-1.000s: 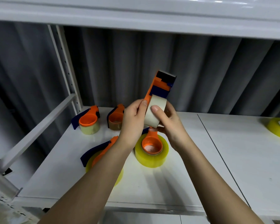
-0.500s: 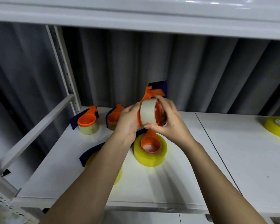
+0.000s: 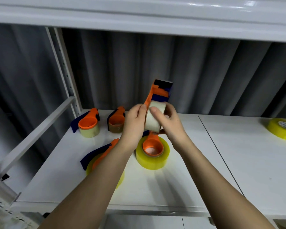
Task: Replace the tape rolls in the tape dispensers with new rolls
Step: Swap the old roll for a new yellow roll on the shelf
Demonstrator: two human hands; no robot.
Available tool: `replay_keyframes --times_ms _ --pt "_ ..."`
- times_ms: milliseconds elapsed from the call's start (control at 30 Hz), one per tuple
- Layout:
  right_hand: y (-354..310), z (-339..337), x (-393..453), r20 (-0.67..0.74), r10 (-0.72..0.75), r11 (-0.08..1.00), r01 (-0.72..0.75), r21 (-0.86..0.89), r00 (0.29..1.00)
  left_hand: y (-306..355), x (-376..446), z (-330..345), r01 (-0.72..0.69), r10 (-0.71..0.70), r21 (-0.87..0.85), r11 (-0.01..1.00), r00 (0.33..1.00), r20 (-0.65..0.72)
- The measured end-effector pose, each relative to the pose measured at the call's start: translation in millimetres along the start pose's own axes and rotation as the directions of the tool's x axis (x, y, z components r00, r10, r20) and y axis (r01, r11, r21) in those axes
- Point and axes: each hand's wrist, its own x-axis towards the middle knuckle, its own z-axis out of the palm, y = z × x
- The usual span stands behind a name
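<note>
I hold an orange and blue tape dispenser (image 3: 160,91) upright above the white shelf (image 3: 238,162), its cutter end pointing up. A pale, thin tape roll (image 3: 153,119) sits on its hub. My left hand (image 3: 134,124) grips the dispenser's orange side, thumb up along it. My right hand (image 3: 170,124) is wrapped round the pale roll, thumb across its front. Right below my hands a dispenser with a thick yellow roll (image 3: 153,152) lies on the shelf. Another yellow-roll dispenser (image 3: 99,159) is partly hidden under my left forearm.
Two more dispensers stand at the back left, one with a pale roll (image 3: 88,124), one with a brown roll (image 3: 116,121). A loose yellow roll (image 3: 281,130) lies at the far right. A shelf upright (image 3: 63,70) and a slanted brace (image 3: 35,138) border the left side.
The dispenser, tipped down and lower half a second ago, is raised and upright again. Both hands stayed on it and the roll.
</note>
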Motion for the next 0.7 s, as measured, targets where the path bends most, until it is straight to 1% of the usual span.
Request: replay_keyframes --times_ms 33,67,100,133,167,233,267,300,333,367,400,433,467,500,533,600,667,700 --pt "5.7 -2.1 1.2 0.003 -0.186 0.966 0.184 -0.184 0.983 1.4 3.2 -1.4 0.104 -0.107 -0.1 0.99 0.994 -0.03" --pt "12.1 -5.8 2.6 0.093 -0.34 0.86 0.349 -0.371 0.936 2.6 6.6 -3.4 0.208 -0.219 -0.201 0.957 0.975 -0.035" --pt "17.5 -10.1 3.4 0.206 -0.422 0.743 0.467 -0.479 0.883 2.7 9.0 -5.8 0.293 -0.309 -0.258 0.921 0.951 -0.023" --pt "19.8 -14.5 2.8 0.276 -0.439 0.685 0.517 -0.513 0.855 2.6 9.4 -7.2 0.346 -0.36 -0.258 0.902 0.933 -0.007" --pt "20.2 -17.1 2.0 0.294 -0.438 0.689 0.527 -0.498 0.85 3.2 10.0 -7.8 0.362 -0.374 -0.242 0.9 0.927 -0.006" --pt "22.4 -19.8 3.5 0.274 -0.452 0.737 0.528 -0.422 0.849 5.6 8.9 -6.3 0.318 -0.329 -0.225 0.921 0.944 -0.012" --pt "21.5 -17.9 2.5 0.247 -0.423 0.795 0.487 -0.361 0.872 8.4 6.4 -4.9 0.287 -0.295 -0.226 0.931 0.955 -0.001" --pt "18.7 -15.2 0.7 0.208 -0.339 0.88 0.387 -0.274 0.918 9.9 4.6 -4.2 0.239 -0.242 -0.196 0.951 0.97 0.01" --pt "14.5 -13.1 -0.4 0.159 -0.21 0.962 0.233 -0.144 0.965 10.0 1.9 -5.1 0.167 -0.165 -0.134 0.977 0.986 0.027" --pt "11.7 -12.9 -0.2 0.118 -0.07 0.997 0.073 -0.021 0.991 9.4 -0.7 -5.1 0.085 -0.081 -0.066 0.994 0.995 0.059" --pt "7.6 -14.0 0.4 0.112 0.071 0.995 -0.079 0.067 0.991 7.6 -3.5 -6.1 0.007 -0.006 -0.011 1.0 0.995 0.101" --pt "4.4 -16.4 2.4 0.147 0.193 0.972 -0.209 0.105 0.97 4.4 -5.4 -8.0 -0.048 0.043 0.031 0.998 0.988 0.146" --pt "3.5 -20.0 5.6 0.201 0.286 0.942 -0.313 0.122 0.937 2.2 -7.5 -9.7 -0.08 0.068 0.058 0.995 0.979 0.19" --pt "2.7 -22.9 7.1 0.256 0.341 0.915 -0.382 0.129 0.904 -0.1 -9.3 -10.7 -0.098 0.08 0.071 0.993 0.971 0.223" --pt "3.8 -25.0 8.1 0.299 0.365 0.896 -0.419 0.144 0.882 -1.4 -10.6 -11.8 -0.11 0.089 0.078 0.991 0.966 0.242" --pt "6.2 -24.5 7.3 0.302 0.349 0.901 -0.407 0.153 0.887 -4.5 -10.4 -13.7 -0.131 0.109 0.083 0.988 0.968 0.228" --pt "9.2 -18.7 5.6 0.205 0.302 0.928 -0.336 0.162 0.931 -5.7 -8.1 -14.6 -0.127 0.106 0.107 0.986 0.977 0.184" --pt "10.5 -15.4 4.2 0.127 0.247 0.956 -0.263 0.127 0.961 -5.3 -6.8 -14.8 -0.096 0.079 0.108 0.989 0.985 0.152"
